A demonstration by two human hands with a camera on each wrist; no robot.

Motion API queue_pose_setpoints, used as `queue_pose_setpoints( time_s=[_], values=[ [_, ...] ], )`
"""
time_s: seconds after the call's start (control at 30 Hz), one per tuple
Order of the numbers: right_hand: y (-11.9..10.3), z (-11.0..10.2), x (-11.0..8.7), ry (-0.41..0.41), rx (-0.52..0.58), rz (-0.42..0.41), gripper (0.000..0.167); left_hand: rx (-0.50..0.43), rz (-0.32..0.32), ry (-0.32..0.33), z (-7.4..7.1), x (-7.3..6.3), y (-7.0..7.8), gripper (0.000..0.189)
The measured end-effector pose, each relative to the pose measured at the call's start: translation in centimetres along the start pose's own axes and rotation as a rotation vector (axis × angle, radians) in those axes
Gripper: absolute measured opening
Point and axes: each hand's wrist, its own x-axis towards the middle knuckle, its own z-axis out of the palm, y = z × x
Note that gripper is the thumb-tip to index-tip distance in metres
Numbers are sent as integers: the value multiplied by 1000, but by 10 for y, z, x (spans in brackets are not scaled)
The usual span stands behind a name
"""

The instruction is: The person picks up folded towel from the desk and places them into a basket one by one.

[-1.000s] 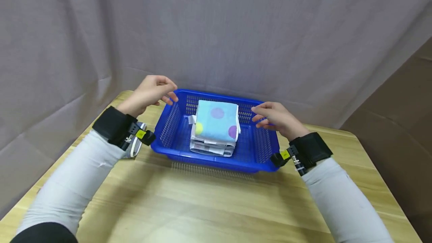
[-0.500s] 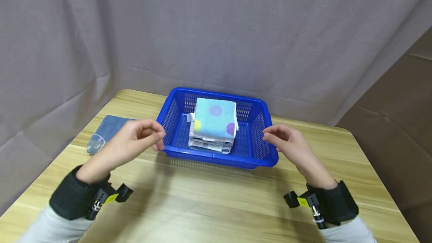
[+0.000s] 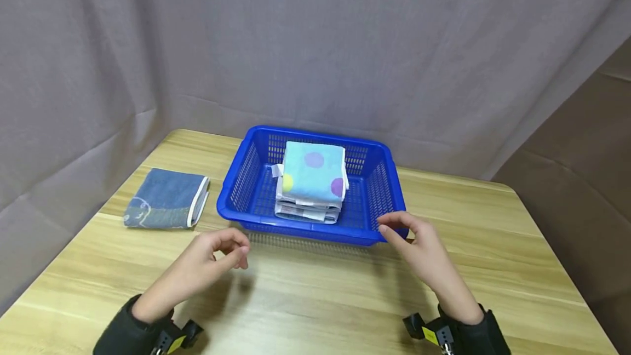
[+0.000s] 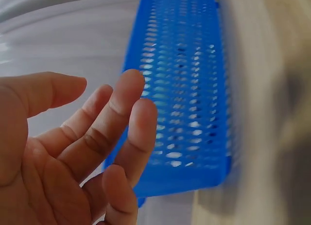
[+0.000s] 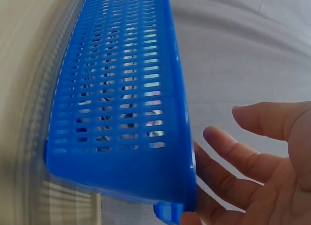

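Observation:
A blue plastic basket with slotted walls stands on the table. Inside it lies a stack of folded towels, the top one light blue with purple and yellow dots. My left hand hovers in front of the basket's near left corner, fingers loosely bent and holding nothing. At the near right corner is my right hand, thumb and forefinger apart with no object between them. In the right wrist view its fingers lie right at the basket's rim.
A folded blue-grey towel with white edging lies on the wooden table, left of the basket. Behind the table hangs a grey cloth, and a brownish cloth hangs at the right.
Both hands have drawn back toward the person from above the basket's sides, the left one farther. The folded blue-grey towel, earlier mostly covered by the left arm, now shows whole.

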Motion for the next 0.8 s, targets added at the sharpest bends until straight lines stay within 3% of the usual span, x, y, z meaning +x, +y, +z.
queue_pose_setpoints(
  time_s=[0.17, 0.43, 0.8],
  values=[
    [8, 10, -3, 26, -31, -28, 17, 11, 3, -44, 12, 2, -12, 9],
    [19, 24, -1, -21, -178, -242, 19, 47, -26, -61, 21, 0, -25, 12],
    [23, 27, 2, 1, -172, -257, 18, 31, -49, -84, 19, 0, -30, 13]
  ],
)
